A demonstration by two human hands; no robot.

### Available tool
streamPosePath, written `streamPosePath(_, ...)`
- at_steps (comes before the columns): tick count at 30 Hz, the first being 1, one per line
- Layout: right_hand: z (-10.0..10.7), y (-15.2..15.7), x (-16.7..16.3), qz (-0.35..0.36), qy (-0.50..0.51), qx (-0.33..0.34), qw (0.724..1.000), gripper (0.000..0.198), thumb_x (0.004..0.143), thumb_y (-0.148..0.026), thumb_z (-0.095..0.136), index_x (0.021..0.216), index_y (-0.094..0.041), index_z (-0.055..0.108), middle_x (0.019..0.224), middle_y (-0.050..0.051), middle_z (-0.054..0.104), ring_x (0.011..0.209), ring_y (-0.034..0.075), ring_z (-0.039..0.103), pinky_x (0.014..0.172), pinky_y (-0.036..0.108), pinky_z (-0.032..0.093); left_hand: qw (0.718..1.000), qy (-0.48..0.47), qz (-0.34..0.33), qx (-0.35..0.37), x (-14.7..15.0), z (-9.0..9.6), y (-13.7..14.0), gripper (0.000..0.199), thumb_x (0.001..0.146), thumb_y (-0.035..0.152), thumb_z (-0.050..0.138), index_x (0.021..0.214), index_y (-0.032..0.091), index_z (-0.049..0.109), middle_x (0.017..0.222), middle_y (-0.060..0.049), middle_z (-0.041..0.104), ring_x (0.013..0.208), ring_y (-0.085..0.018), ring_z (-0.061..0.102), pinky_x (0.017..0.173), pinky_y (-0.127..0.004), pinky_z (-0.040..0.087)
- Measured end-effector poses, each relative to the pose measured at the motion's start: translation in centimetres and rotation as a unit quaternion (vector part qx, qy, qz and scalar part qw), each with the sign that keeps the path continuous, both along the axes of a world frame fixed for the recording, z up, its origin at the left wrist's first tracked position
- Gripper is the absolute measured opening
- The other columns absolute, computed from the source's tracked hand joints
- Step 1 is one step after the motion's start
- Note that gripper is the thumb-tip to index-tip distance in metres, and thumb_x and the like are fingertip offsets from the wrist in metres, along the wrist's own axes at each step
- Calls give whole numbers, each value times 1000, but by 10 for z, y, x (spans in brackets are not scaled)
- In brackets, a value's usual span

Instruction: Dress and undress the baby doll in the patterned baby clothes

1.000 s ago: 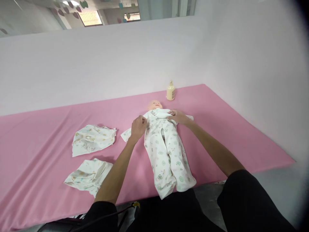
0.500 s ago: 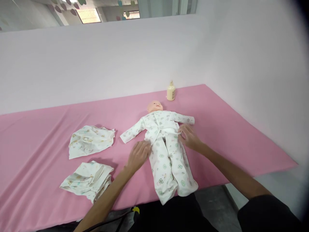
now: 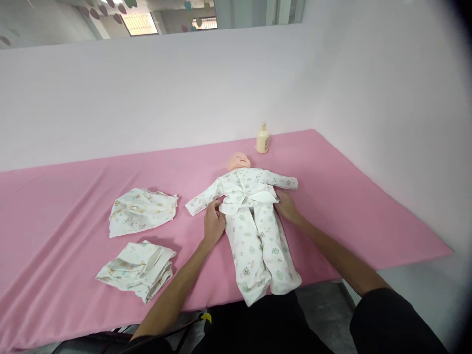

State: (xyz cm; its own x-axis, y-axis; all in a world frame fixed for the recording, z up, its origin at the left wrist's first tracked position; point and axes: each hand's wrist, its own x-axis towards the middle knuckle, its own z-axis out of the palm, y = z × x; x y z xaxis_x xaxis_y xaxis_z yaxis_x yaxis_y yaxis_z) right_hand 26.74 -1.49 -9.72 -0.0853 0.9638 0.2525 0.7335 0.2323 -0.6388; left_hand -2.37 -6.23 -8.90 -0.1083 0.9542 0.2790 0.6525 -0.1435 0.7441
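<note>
A baby doll (image 3: 238,161) lies on its back, dressed in a white printed baby shirt (image 3: 246,182) with its sleeves spread out. White printed baby pants (image 3: 254,250) cover its legs, and their feet ends reach past the table's near edge. At the left side of the shirt's hem, my left hand (image 3: 214,223) is closed with thumb and fingers on the cloth. My right hand (image 3: 287,206) grips the hem on the opposite side, its fingertips partly hidden by the fabric. Between my hands the lower shirt is bunched and slightly raised above the pants' waist.
Left of the doll lie a crumpled printed cloth (image 3: 142,212) and a folded printed cloth (image 3: 138,269). A cream pump bottle (image 3: 262,139) stands beyond the doll's head. The pink-covered table (image 3: 73,221) meets white walls at the back and right.
My left hand has moved up from the pants' waist to the shirt's side hem. My right hand has closed in at the opposite hem, and the lower shirt is now lifted and spread.
</note>
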Motion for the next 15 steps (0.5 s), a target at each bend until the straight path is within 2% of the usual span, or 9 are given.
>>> streamPosePath(3, 5, -6, 8, 9, -10, 10, 1000, 22, 84, -23, 41, 64, -24, 32, 67, 3, 53, 69, 21, 48, 73, 36, 40, 997, 72, 3, -21, -10, 1, 2, 20, 94, 26, 45, 107, 18, 57, 97, -8, 67, 89, -23, 62, 78, -37, 48)
streamPosePath(7, 9, -25, 25, -24, -23, 9, 999, 32, 90, -30, 42, 63, -24, 26, 61, 2, 47, 67, 21, 46, 67, 34, 38, 994, 110, 25, -4, -22, 9, -10, 17, 94, 33, 46, 96, 20, 56, 89, -8, 66, 85, -25, 62, 74, -36, 47)
streamPosePath(11, 1, -46, 28, 8, -87, -4, 996, 33, 94, -33, 44, 64, -23, 37, 65, 3, 53, 71, 23, 51, 74, 37, 42, 992, 123, 13, -31, -19, 10, -30, 10, 91, 29, 46, 87, 22, 50, 84, -5, 66, 81, -24, 62, 68, -34, 45)
streamPosePath(15, -5, -62, 18, 55, -202, 40, 977, 25, 97, -26, 45, 73, -20, 52, 84, 10, 64, 90, 28, 55, 87, 44, 42, 986, 141, -12, -92, -4, 8, -45, 5, 91, 25, 43, 93, 23, 47, 80, -3, 65, 71, -23, 61, 63, -31, 41)
